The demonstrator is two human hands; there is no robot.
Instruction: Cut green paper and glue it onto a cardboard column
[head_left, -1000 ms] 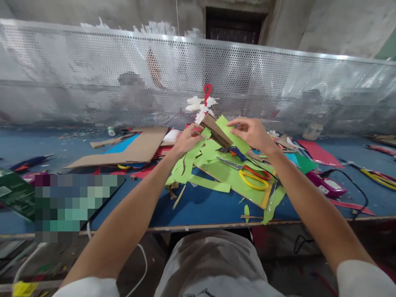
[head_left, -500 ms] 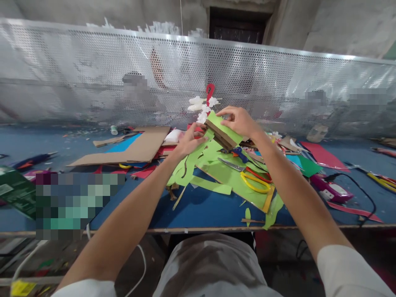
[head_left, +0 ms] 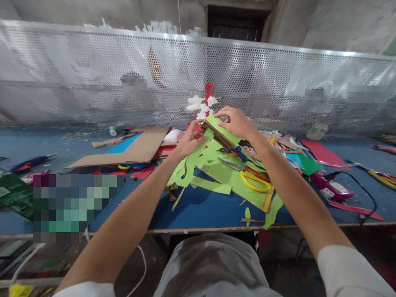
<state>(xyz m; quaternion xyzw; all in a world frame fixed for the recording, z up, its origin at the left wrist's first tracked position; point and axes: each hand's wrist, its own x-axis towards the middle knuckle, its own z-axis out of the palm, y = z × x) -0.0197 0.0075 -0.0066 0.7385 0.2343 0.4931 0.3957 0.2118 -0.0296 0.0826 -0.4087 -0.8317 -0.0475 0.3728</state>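
Note:
Between my two hands is a brown cardboard strip (head_left: 216, 137), partly wrapped in lime-green paper (head_left: 227, 133) and slanting down to the right. My left hand (head_left: 192, 142) grips its left end, fingers bent against the cardboard and paper. From above, my right hand (head_left: 236, 121) pinches the paper's upper edge with thumb and fingers. Just below lie blue-handled pliers (head_left: 239, 153) and scissors (head_left: 255, 182) with yellow and red handles, on loose green paper (head_left: 213, 165). White flowers (head_left: 202, 108) and a red loop (head_left: 208, 91) stand behind my hands.
A brown cardboard sheet (head_left: 145, 144) lies to the left on the blue table (head_left: 123, 210). Rightward are red paper (head_left: 323, 153), a purple device (head_left: 332, 187) with a black cable, and more yellow-handled scissors (head_left: 382, 178). A perforated metal screen (head_left: 262, 78) stands behind.
The cardboard strip has tilted a little in my hands, so more green paper shows along its upper side. Both hands keep their hold, almost in place.

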